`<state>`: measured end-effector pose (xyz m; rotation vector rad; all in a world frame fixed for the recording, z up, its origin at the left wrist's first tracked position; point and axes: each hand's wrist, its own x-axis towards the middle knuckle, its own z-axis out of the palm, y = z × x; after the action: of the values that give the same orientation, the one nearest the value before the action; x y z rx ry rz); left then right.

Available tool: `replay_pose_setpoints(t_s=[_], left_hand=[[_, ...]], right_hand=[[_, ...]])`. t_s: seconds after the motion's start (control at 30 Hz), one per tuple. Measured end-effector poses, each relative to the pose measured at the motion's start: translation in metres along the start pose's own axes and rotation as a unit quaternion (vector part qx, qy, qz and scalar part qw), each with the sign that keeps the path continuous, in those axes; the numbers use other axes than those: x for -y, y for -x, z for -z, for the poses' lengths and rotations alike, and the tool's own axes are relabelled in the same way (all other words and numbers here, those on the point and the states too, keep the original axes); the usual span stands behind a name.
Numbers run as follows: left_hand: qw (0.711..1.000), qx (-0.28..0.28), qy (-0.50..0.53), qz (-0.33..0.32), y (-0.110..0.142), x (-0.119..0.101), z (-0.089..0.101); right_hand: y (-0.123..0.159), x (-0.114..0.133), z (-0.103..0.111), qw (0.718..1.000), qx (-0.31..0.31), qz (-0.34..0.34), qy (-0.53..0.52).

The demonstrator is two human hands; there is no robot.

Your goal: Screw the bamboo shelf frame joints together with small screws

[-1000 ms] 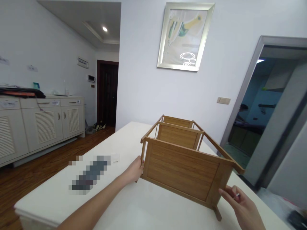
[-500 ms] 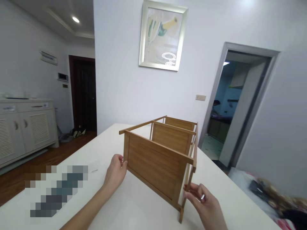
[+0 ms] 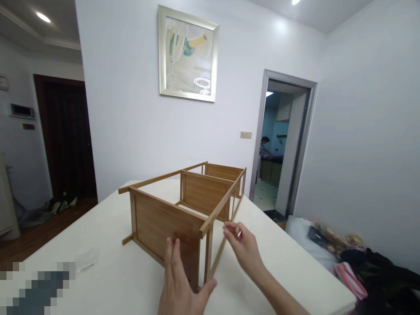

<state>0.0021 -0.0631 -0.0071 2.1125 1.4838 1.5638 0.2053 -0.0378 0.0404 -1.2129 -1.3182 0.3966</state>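
A white table (image 3: pixel 278 262) fills the foreground, and a bamboo shelf rack (image 3: pixel 183 205) is laid on its side across the middle of it, long axis running away toward the wall. Laid this way, the rack's open frame faces up and its three slatted panels stand on edge, so the near end panel can be steadied and the side rails reached.

The rack is seen as light brown wood: thin square rails along both long sides, a near panel, a middle panel and a far panel, with short leg stubs projecting at the near end. No damage is visible.

The left hand (image 3: pixel 179 284) is pressed flat against the near panel, fingers spread and extended, thumb hooked round the corner post; nothing is enclosed, the hand braces rather than grasps. The right hand (image 3: pixel 244 245) is held just beside the right rail, fingertips pinched narrowly together; a small pale item may be held there, but it cannot be told for certain.

Beyond, a framed picture (image 3: pixel 187 54) hangs on the wall.
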Motion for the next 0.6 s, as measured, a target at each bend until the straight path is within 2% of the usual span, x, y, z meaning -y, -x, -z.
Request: replay_pose_setpoints(t_s=[0.1,0.17,0.27,0.43,0.6], left_hand=[[1.000,-0.018,-0.013,-0.003,-0.006,-0.012,-0.009],[0.999,-0.027,-0.022,-0.010,-0.008,-0.013,-0.016],[0.999,-0.032,-0.032,-0.028,-0.011,-0.008,-0.021],[0.999,-0.036,-0.020,-0.036,-0.023,0.007,-0.011],[0.999,-0.011,0.012,0.028,-0.038,0.036,0.010]], right_hand=[[-0.054,-0.029,0.015,0.993,-0.094,-0.032,0.069],[-0.082,-0.049,0.018,0.989,-0.113,-0.052,0.084],[-0.107,-0.072,0.013,0.986,-0.120,-0.069,0.089],[-0.119,-0.086,0.001,0.987,-0.115,-0.071,0.088],[-0.109,-0.078,0.001,0.991,-0.085,-0.051,0.089]])
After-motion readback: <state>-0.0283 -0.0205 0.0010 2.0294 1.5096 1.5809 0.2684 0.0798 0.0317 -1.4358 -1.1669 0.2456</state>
